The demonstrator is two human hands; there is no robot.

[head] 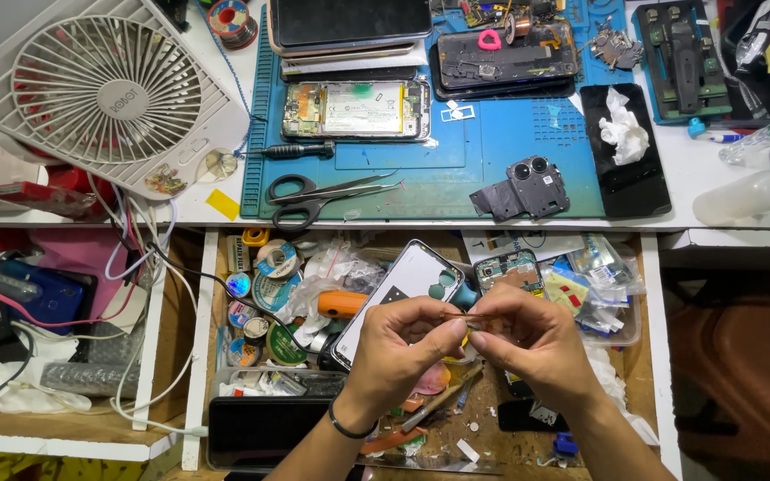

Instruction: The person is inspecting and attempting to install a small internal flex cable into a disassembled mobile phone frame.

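**Two hands pinch a small strip over an open parts drawer**

At the lower centre of the frame the left hand (pixel 403 343) and the right hand (pixel 528 343) meet fingertip to fingertip, both clenched in a fine pinch on a thin brownish strip (pixel 463 316) stretched between them. It is too small to say what it is; held from both ends like this, it stays taut and level at working height. A dark band circles the left wrist.

Just behind the hands, a white phone back cover (pixel 403 289) lies tilted across the clutter of the open drawer (pixel 657 356), its camera cut-out toward the upper right, within easy reach. Beside it to the right is a small opened phone frame (pixel 510 269) showing its green innards. To the left sit rolls of tape (pixel 276 260) and an orange-handled tool (pixel 342 305), with clear plastic bags of parts to the right.

Above the drawer, the white table (pixel 688 169) carries a blue work mat (pixel 456 169). On it lie black-handled scissors (pixel 300 209) crossed with tweezers (pixel 349 189), a screwdriver (pixel 300 151), an opened phone with its battery exposed (pixel 356 110), a dark camera-cover piece (pixel 528 189) and a black phone back with a crumpled tissue on it (pixel 626 151). The mat keeps loose parts together and off the bare surface.

At the upper left a white desk fan (pixel 104 89) lies tilted, its cables trailing down into the shelf at lower left.
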